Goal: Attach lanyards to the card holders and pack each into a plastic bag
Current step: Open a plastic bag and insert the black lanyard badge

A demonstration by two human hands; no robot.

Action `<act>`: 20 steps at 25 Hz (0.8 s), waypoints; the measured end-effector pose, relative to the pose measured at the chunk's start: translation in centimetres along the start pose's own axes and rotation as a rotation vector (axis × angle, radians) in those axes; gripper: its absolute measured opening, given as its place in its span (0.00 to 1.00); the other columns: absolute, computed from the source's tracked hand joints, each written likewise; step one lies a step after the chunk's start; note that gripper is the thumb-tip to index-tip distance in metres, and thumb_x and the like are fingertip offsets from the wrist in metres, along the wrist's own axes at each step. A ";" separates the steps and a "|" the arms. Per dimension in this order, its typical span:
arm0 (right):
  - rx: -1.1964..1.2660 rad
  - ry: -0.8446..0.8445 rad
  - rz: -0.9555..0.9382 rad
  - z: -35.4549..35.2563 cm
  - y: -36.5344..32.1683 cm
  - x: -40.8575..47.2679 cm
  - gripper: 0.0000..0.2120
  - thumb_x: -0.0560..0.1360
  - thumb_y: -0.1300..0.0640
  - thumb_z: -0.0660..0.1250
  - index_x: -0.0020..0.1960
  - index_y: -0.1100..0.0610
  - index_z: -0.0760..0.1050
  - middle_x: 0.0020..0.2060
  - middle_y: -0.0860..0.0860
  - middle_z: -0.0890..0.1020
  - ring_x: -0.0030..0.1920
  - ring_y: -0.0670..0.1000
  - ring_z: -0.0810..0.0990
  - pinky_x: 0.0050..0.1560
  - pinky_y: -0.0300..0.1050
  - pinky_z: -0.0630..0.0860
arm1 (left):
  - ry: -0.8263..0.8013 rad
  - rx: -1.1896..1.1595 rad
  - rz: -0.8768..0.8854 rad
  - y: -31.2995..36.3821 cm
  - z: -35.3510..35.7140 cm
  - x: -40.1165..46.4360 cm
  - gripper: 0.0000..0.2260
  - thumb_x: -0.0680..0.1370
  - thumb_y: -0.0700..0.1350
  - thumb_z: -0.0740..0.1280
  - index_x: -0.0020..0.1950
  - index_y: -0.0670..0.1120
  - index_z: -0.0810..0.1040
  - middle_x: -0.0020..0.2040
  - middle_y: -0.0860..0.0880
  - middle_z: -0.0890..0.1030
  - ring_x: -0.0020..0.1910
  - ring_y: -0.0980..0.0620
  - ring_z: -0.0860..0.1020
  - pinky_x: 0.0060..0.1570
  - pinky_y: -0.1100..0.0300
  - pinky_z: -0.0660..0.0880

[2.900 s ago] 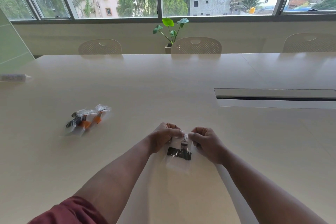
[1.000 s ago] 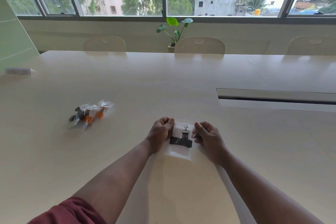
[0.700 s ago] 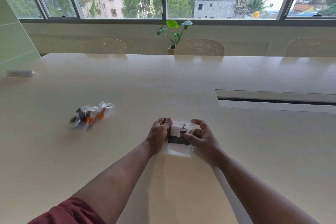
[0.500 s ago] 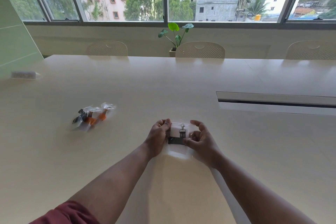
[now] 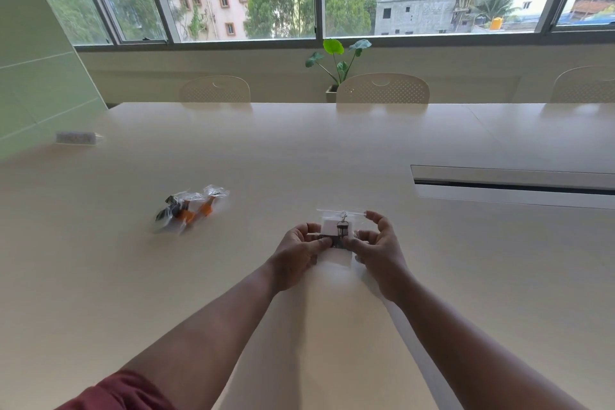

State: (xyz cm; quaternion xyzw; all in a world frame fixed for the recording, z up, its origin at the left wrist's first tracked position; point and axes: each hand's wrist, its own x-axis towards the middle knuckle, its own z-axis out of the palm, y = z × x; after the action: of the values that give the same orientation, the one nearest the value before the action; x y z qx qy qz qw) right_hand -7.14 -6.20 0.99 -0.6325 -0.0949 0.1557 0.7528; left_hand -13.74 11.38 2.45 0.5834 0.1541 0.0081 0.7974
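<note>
— Head view, nearest first: what do the hands hold?
— Left hand [image 5: 297, 251] and right hand [image 5: 377, 248] pinch a clear plastic bag [image 5: 336, 236] above the table [image 5: 332, 150], thumbs curled onto it, the right forefinger raised; card holder [image 5: 332, 230] and lanyard clip [image 5: 342, 229] sit inside.
— Which step?
— Probably closing; next, pressing the top strip shut.
— Farther off?
— Packed bags [image 5: 189, 210] lie to the left, well apart.

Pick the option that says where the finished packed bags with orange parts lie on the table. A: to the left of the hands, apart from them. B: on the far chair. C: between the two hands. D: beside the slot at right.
A: the packed bags with orange parts lie on the table well left of the left hand, touching neither hand.
</note>
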 end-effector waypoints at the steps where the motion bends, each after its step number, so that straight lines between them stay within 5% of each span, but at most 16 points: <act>1: -0.012 0.000 -0.005 0.5 0.0 0.0 0.30 0.72 0.64 0.77 0.66 0.45 0.69 0.46 0.54 0.80 0.35 0.44 0.80 0.35 0.36 0.76 | 0.016 -0.015 0.005 0.1 -0.3 -0.3 0.15 0.77 0.32 0.71 0.63 0.37 0.74 0.49 0.38 0.85 0.40 0.47 0.85 0.33 0.59 0.80; 5: -0.089 -0.021 -0.028 3.0 -0.1 -0.2 0.32 0.72 0.60 0.78 0.69 0.43 0.67 0.56 0.52 0.80 0.46 0.51 0.83 0.41 0.39 0.78 | 0.072 -0.005 0.027 1.0 -2.4 -1.3 0.13 0.78 0.32 0.71 0.61 0.39 0.74 0.56 0.35 0.83 0.51 0.40 0.84 0.49 0.48 0.82; 10: -0.178 -0.042 -0.047 7.6 0.0 -0.4 0.30 0.72 0.60 0.77 0.65 0.41 0.65 0.56 0.49 0.79 0.46 0.52 0.83 0.36 0.35 0.77 | 0.137 0.049 0.044 2.9 -6.1 -2.2 0.15 0.78 0.33 0.71 0.63 0.37 0.73 0.60 0.31 0.81 0.53 0.38 0.82 0.62 0.36 0.77; 15: -0.213 -0.060 -0.021 14.2 0.6 0.4 0.29 0.73 0.62 0.76 0.65 0.44 0.65 0.53 0.51 0.79 0.44 0.50 0.84 0.33 0.32 0.75 | 0.306 0.247 0.130 4.1 -11.3 -3.0 0.16 0.77 0.38 0.74 0.63 0.42 0.74 0.55 0.35 0.82 0.48 0.44 0.83 0.55 0.43 0.80; 20: -0.262 -0.055 -0.003 21.9 2.5 1.9 0.25 0.74 0.59 0.76 0.62 0.42 0.68 0.51 0.50 0.81 0.34 0.39 0.82 0.30 0.32 0.74 | 0.518 0.752 0.363 5.7 -18.0 -3.3 0.24 0.76 0.46 0.76 0.70 0.48 0.73 0.50 0.52 0.80 0.47 0.55 0.81 0.45 0.68 0.77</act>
State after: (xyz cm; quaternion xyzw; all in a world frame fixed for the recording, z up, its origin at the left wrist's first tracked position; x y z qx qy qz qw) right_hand -13.06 15.03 2.44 -0.7207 -0.1361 0.1583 0.6611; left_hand -20.52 29.22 3.63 0.8272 0.2354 0.2354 0.4526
